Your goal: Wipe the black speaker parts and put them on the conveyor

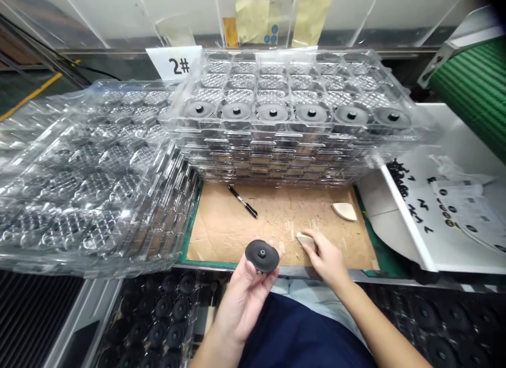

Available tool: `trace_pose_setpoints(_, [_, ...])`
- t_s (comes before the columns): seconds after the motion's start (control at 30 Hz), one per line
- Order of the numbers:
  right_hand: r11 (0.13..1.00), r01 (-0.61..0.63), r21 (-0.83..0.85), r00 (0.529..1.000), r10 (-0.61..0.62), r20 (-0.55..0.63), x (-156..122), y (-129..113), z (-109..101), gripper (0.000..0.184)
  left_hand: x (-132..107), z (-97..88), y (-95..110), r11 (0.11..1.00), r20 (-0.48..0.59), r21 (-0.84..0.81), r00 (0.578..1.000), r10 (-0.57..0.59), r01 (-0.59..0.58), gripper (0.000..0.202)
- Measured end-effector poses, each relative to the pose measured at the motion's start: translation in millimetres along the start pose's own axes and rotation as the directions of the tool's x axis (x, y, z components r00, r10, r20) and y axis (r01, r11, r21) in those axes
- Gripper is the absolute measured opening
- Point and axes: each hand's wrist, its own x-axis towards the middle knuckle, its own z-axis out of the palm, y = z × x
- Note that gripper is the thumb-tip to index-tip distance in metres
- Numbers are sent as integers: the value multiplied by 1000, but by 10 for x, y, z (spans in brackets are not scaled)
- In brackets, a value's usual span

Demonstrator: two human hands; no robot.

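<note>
My left hand (251,291) holds up a black oval part (261,256) by its edges, in front of the cardboard's near edge. The part has a raised rim and a small knob with a pale ring at its centre. To the right, my right hand (326,257) pinches a small pale block (305,240) between thumb and fingers, low over the cardboard sheet (221,231). The hands are apart, and the block does not touch the black part. A similar pale wedge-shaped piece (344,211) lies farther back on the cardboard.
A black pen (242,202) lies on the cardboard. Behind it stand stacked clear trays (276,141), the top one with a front row of black parts. More clear trays (90,189) rise at left. A white bin (454,241) with small black pieces is at right.
</note>
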Motion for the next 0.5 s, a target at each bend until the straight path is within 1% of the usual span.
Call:
trace_pose_setpoints(0.07, [997, 35, 66, 998, -39, 55, 12, -282, -114, 25, 13, 25, 2, 1000, 12, 16, 1000, -17, 17, 34])
trace_pose_setpoints(0.13, [987, 81, 141, 993, -92, 78, 0, -662, -239, 25, 31, 69, -9, 999, 34, 35, 999, -23, 22, 38])
trace_pose_setpoints(0.17, [973, 128, 191, 986, -145, 80, -20, -861, -292, 24, 37, 94, -19, 999, 46, 47, 999, -23, 20, 38])
trace_pose_setpoints(0.2, [954, 202, 222, 973, -221, 61, -45, -1048, -334, 22, 41, 119, -28, 998, 54, 64, 998, -30, 27, 37])
trace_pose_setpoints(0.23, [934, 278, 224, 956, -292, 33, -72, -1210, -367, 22, 40, 142, -36, 996, 57, 83, 998, -41, 36, 36])
trace_pose_setpoints(0.27, [920, 326, 220, 937, -344, 52, -96, -1339, -390, 22, 35, 161, -41, 993, 52, 106, 997, -56, 50, 35])
trace_pose_setpoints(0.3, [910, 356, 211, 918, -383, 102, -113, -1432, -406, 21, 27, 176, -43, 989, 38, 131, 997, -68, 62, 37])
trace_pose_setpoints(0.37, [906, 380, 186, 877, -417, 238, -119, -1524, -422, 18, 6, 196, -43, 981, 6, 180, 997, -73, 71, 42])
trace_pose_setpoints(0.4, [904, 392, 171, 869, -425, 255, -113, -1537, -422, 17, -7, 203, -43, 978, 4, 197, 998, -66, 64, 44])
trace_pose_setpoints(0.43, [899, 412, 150, 875, -436, 212, -108, -1537, -421, 17, -19, 209, -42, 976, 9, 209, 998, -60, 56, 44])
trace_pose_setpoints(0.5, [885, 448, 128, 887, -457, 59, -118, -1527, -422, 19, -45, 222, -38, 972, 23, 227, 997, -72, 65, 38])
